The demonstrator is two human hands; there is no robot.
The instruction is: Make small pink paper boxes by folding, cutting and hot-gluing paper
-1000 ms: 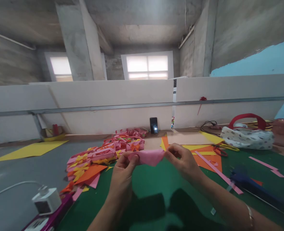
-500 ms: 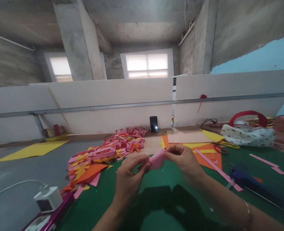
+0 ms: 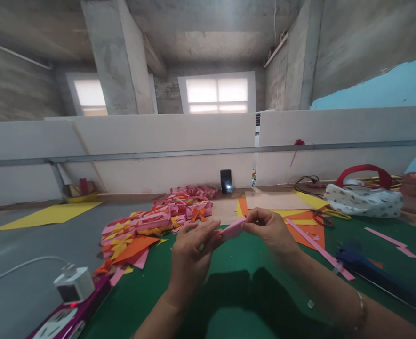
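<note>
A small piece of pink paper [image 3: 233, 229] is held above the green mat [image 3: 236, 263], stretched between my two hands and seen nearly edge-on. My left hand [image 3: 193, 252] pinches its left end, with the upper fingers extended over it. Thumb and forefinger of my right hand [image 3: 268, 231] close on its right end. Beyond my left hand lies a heap of pink, orange and yellow paper pieces [image 3: 162, 219]. Near my right forearm, a dark blue glue gun [image 3: 363, 268] rests beside a long pink paper strip [image 3: 321, 248].
Scissors [image 3: 324, 217] lie on orange and yellow sheets [image 3: 307, 223] at the right. Behind them stands a white patterned bag with a red handle [image 3: 365, 198]. A phone [image 3: 226, 181] leans against the partition. A purple power strip [image 3: 84, 308] with a white charger [image 3: 74, 285] sits front left.
The pink paper has turned from showing its broad face to a narrower, edge-on view. My left fingers have straightened over it. My right hand keeps its pinch.
</note>
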